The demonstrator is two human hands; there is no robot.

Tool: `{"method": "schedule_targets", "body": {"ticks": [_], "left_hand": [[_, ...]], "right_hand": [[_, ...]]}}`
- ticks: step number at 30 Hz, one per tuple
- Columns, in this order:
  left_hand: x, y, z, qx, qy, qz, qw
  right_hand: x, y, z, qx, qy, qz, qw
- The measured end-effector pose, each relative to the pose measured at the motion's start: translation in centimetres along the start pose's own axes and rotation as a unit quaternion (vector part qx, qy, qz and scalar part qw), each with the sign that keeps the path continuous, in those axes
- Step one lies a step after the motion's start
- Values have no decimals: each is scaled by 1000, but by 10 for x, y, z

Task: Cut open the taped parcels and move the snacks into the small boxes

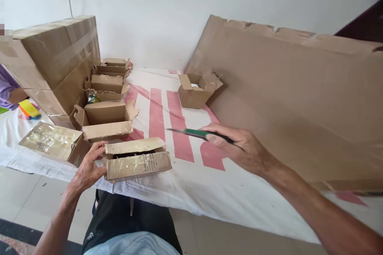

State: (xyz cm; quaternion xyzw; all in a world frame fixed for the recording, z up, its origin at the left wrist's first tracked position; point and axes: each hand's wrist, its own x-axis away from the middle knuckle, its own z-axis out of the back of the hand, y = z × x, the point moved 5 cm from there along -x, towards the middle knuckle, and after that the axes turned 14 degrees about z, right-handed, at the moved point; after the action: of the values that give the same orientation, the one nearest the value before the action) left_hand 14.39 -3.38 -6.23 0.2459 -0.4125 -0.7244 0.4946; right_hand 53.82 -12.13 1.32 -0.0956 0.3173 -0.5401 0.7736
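Holding the small taped box (137, 158) at lower left with our left hand (89, 167) wrapped on its side, right hand (239, 147) mid-frame closed round the green cutter (199, 134), guessing we slit the tape next, carefully

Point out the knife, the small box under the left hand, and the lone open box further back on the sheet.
knife (194, 134), head view, on the green handle.
small box (137, 165), head view, on its taped front flap.
open box (193, 97), head view, on its front wall.
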Motion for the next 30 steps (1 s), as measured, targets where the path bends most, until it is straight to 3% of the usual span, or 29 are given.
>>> {"method": "schedule_targets", "body": {"ticks": [3, 5, 7, 9, 12, 15, 17, 19, 22, 25, 28, 30], "left_hand": [[3, 3, -4, 24, -21, -17, 999], [5, 4, -5, 30, -24, -21, 999], [6, 3, -5, 25, -23, -22, 999], [7, 1, -6, 21, -27, -21, 999], [7, -2, -6, 23, -35, -26, 999], [7, -3, -4, 28, -37, -38, 998], [6, -4, -5, 33, -46, -38, 998], [4, -5, -6, 40, -56, -37, 997], [1, -7, -8, 49, -51, -43, 997], [-1, -9, -11, 55, -32, -53, 997], [0, -11, -14, 67, -23, -56, 996], [0, -12, -15, 76, -22, -48, 996]], "right_hand": [[43, 36, -48, -13, 99, -103, 990], [75, 59, -96, -13, 106, -145, 984], [102, 72, -139, 13, 90, -144, 985], [121, 76, -164, 56, 85, -123, 987], [126, 70, -168, 83, 107, -93, 986], [110, 50, -149, 49, 174, -84, 980], [87, 21, -133, 23, 216, -50, 975], [58, -21, -119, 19, 236, 41, 971], [10, -88, -114, -17, 178, 171, 969], [-35, -137, -128, -25, 47, 224, 973], [-62, -158, -152, -34, -104, 209, 972], [-69, -161, -162, -55, -159, 186, 968]]}}
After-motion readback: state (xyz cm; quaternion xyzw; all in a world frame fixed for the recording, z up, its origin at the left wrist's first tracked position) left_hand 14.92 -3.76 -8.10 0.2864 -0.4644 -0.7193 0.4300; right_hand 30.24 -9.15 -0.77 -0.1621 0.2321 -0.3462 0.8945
